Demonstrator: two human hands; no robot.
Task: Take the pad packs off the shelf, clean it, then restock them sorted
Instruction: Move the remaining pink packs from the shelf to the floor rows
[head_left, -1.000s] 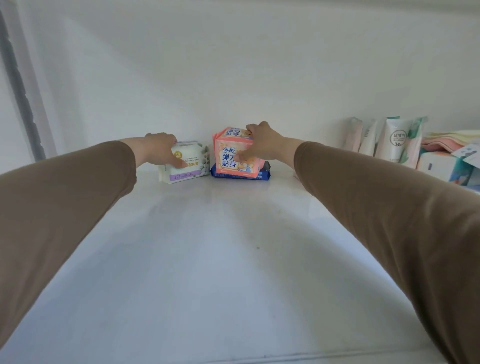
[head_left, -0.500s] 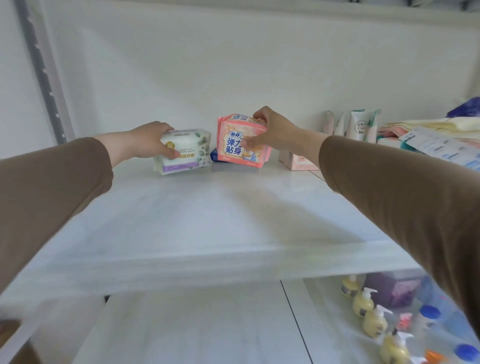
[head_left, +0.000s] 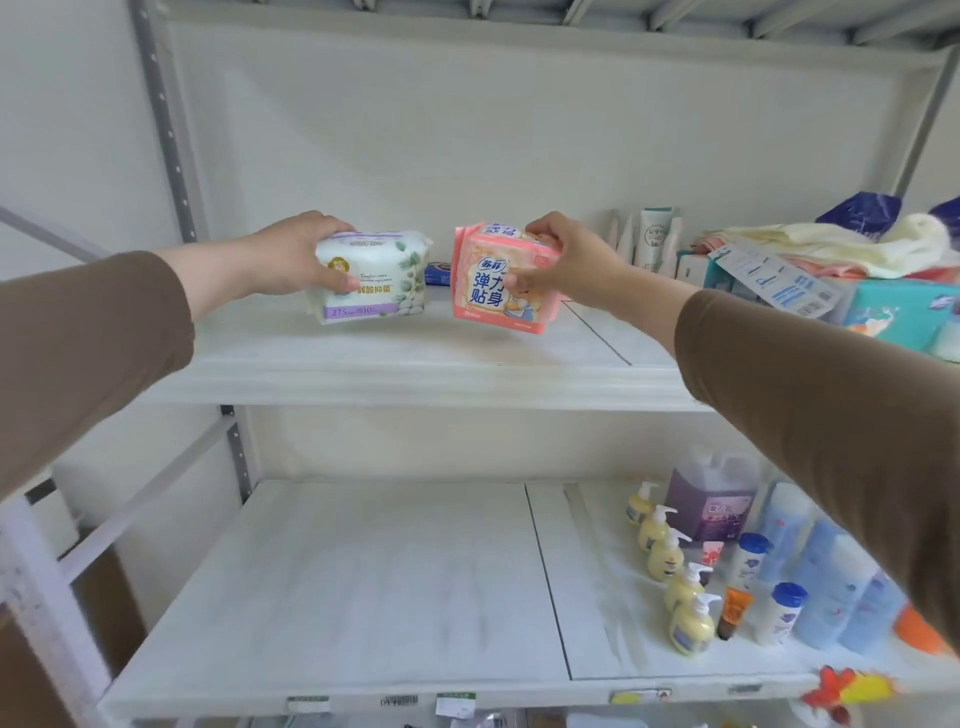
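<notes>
Head view, left to right. Left hand (head_left: 296, 254) grasps the white pack (head_left: 371, 280); right hand (head_left: 563, 260) pinches the pink pack (head_left: 501, 280), both just above the shelf (head_left: 415, 358). I judge the tilted pink pack likeliest to slip. A blue pack (head_left: 437, 274) waits behind. Towels (head_left: 831, 244) lie right, soap bottles (head_left: 670, 571) below.

There are three pad packs: one white pack (head_left: 371, 280), one pink pack (head_left: 501, 283) and one blue pack (head_left: 438, 273). Five yellow soap bottles (head_left: 667, 553) stand on the lower shelf (head_left: 363, 587).
</notes>
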